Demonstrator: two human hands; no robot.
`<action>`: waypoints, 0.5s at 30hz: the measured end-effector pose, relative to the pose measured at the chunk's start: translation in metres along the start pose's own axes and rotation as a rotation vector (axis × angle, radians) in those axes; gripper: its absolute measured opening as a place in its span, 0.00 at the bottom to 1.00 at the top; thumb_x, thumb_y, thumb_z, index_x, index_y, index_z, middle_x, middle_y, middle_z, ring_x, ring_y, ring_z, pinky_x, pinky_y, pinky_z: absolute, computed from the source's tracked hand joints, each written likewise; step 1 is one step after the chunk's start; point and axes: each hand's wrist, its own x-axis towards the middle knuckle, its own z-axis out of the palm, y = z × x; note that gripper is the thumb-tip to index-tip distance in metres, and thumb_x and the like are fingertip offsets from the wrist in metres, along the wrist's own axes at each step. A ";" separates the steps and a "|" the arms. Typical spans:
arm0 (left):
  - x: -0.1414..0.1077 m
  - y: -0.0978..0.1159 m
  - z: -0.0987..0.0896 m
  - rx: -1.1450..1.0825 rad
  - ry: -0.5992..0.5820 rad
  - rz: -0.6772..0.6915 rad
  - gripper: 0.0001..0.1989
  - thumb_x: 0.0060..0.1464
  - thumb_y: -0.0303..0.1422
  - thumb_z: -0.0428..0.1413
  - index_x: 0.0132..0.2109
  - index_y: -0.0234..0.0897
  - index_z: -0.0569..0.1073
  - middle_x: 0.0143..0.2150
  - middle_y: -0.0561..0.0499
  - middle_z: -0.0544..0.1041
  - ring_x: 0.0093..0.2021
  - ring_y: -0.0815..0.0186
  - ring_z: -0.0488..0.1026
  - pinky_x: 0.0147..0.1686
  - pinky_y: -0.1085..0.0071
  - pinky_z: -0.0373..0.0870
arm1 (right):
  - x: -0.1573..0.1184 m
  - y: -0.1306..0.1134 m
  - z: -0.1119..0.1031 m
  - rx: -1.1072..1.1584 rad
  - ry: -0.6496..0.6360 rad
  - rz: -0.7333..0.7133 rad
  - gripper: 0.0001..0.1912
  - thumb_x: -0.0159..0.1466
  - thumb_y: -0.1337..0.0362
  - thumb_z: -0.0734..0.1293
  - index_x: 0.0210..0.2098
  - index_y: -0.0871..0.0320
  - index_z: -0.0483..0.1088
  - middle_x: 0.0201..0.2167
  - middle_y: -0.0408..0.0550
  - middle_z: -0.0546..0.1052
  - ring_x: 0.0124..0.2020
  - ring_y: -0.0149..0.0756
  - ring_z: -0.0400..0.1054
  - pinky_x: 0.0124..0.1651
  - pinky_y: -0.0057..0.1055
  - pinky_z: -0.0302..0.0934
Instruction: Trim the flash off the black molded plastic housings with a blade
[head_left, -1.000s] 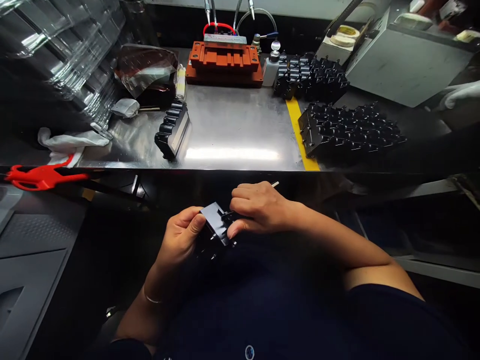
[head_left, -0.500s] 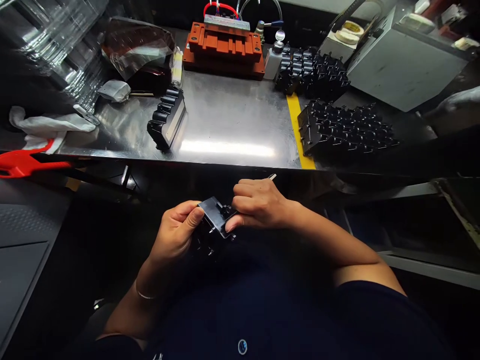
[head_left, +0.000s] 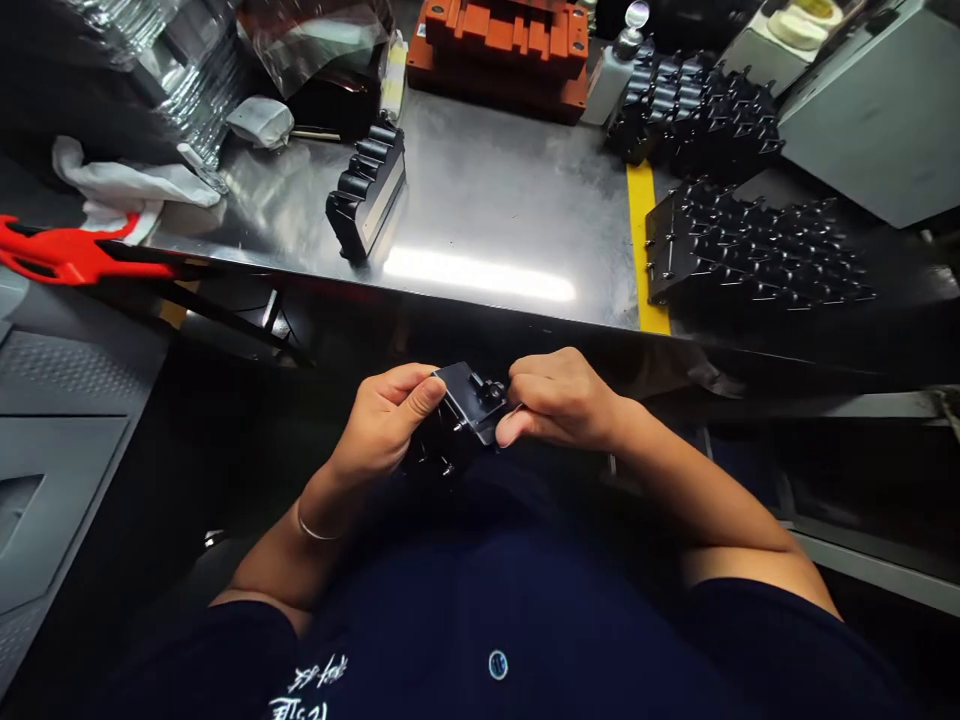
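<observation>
In front of my body, over the dark gap below the bench edge, my left hand [head_left: 390, 415] is closed on a black plastic part [head_left: 461, 390]. The thumb presses on its flat, shiny face, and the fingers go behind it. Small metal pins stick out along the part's lower side. My right hand [head_left: 566, 400] is curled at the part's right end, beside a raised round knob on the face. Its thumb tip is at the part's lower right corner. Whatever lies inside the right fingers is hidden.
A ridged black block [head_left: 367, 190] stands on the metal bench [head_left: 510, 190]. Several black pinned parts [head_left: 757, 250] sit right of a yellow strip [head_left: 641, 250]. An orange-brown fixture [head_left: 502, 60] is at the back, beside a bottle [head_left: 609, 80]. A red-handled tool [head_left: 75, 250] lies left.
The view has shifted, so the bench sits higher and the hands farther right. My right hand has drawn slightly away from the part's face toward its edge. The left hand keeps its hold.
</observation>
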 end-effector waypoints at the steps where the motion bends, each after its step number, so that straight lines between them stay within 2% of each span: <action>1: 0.002 0.000 0.001 -0.035 0.010 -0.012 0.18 0.45 0.47 0.66 0.32 0.35 0.80 0.25 0.49 0.79 0.25 0.67 0.74 0.26 0.73 0.69 | -0.001 0.001 0.000 0.025 0.045 0.018 0.30 0.68 0.42 0.53 0.21 0.58 0.61 0.17 0.40 0.61 0.19 0.26 0.55 0.24 0.26 0.45; 4: 0.007 0.001 0.000 -0.135 0.027 -0.077 0.19 0.42 0.48 0.68 0.29 0.35 0.77 0.22 0.52 0.76 0.23 0.68 0.72 0.25 0.73 0.69 | -0.002 0.002 0.002 0.047 0.123 0.111 0.26 0.72 0.48 0.51 0.29 0.59 0.66 0.22 0.43 0.67 0.23 0.28 0.60 0.27 0.26 0.51; 6: 0.008 0.001 -0.002 -0.173 0.008 -0.140 0.20 0.41 0.48 0.68 0.28 0.34 0.76 0.21 0.53 0.75 0.22 0.69 0.72 0.24 0.74 0.69 | -0.001 0.000 0.003 0.032 0.120 0.159 0.20 0.73 0.57 0.52 0.32 0.59 0.67 0.24 0.43 0.69 0.24 0.28 0.61 0.29 0.26 0.53; 8: 0.008 0.000 -0.003 -0.184 -0.013 -0.186 0.20 0.41 0.48 0.68 0.28 0.34 0.76 0.21 0.52 0.75 0.22 0.69 0.72 0.23 0.74 0.68 | 0.001 -0.001 0.005 0.029 0.103 0.169 0.16 0.72 0.62 0.54 0.32 0.59 0.66 0.23 0.42 0.68 0.24 0.27 0.61 0.29 0.25 0.54; 12: 0.007 0.000 0.000 -0.155 -0.009 -0.188 0.20 0.38 0.47 0.69 0.26 0.35 0.75 0.21 0.51 0.76 0.22 0.68 0.72 0.21 0.74 0.67 | 0.001 -0.002 0.007 0.025 0.043 0.154 0.19 0.73 0.60 0.53 0.30 0.60 0.67 0.22 0.42 0.68 0.25 0.27 0.61 0.29 0.26 0.52; 15: 0.007 0.004 0.002 -0.119 -0.019 -0.188 0.21 0.37 0.48 0.69 0.24 0.35 0.75 0.19 0.51 0.74 0.20 0.67 0.70 0.19 0.73 0.66 | 0.000 -0.002 0.006 0.015 -0.063 0.142 0.25 0.73 0.51 0.50 0.28 0.59 0.65 0.23 0.43 0.67 0.24 0.28 0.59 0.28 0.27 0.49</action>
